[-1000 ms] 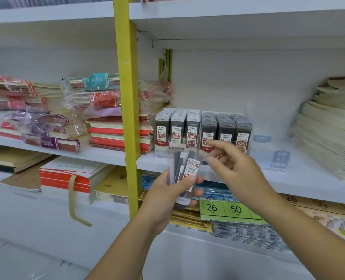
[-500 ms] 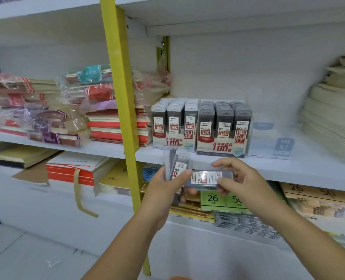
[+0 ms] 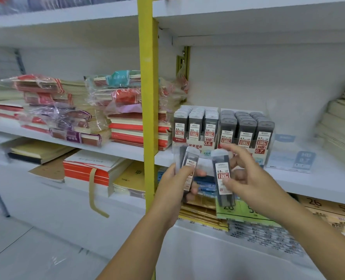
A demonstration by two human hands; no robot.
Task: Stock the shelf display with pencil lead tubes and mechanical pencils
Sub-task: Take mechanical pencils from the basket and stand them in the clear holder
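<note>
Head view: right grip (image 3: 254, 178) pinches one 0.5 lead tube (image 3: 221, 164) upright, label outward. Just beside, left grip (image 3: 173, 186) clasps spare tubes (image 3: 189, 160). Recommended: lift it beyond both grips into the 0.5 display box (image 3: 196, 128), not the neighbouring 0.7 box (image 3: 246, 132).

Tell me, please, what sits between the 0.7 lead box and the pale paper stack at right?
A clear display tray labelled HB 0.7 sits there; the head view shows it.
</note>
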